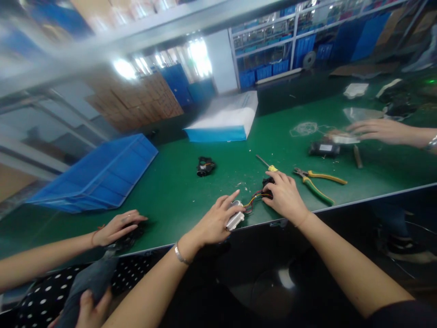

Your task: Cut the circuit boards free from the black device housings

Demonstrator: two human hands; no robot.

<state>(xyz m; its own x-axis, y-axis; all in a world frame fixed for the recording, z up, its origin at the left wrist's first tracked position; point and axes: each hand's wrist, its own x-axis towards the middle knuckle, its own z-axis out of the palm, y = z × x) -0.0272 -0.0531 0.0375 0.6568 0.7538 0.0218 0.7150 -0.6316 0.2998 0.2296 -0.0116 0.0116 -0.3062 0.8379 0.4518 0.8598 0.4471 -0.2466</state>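
Observation:
My left hand (215,222) is closed on a small silver metal part (235,220) at the table's front edge, with its index finger stretched out over it. Red, yellow and black wires (253,199) run from this part to a small black part (268,183). My right hand (284,195) has its fingers curled around that black part, hiding much of it. Just beyond the right hand lies a screwdriver (272,168) with a yellow handle. Pliers (319,179) with yellow and green handles rest open to its right.
Another black part (205,166) sits mid-table. A blue bin (99,171) and a white-and-blue box (221,130) stand behind. At left, a co-worker's hand (119,228) touches a dark part. Another person's hand (385,130) is at right, near a labelled black piece (323,149).

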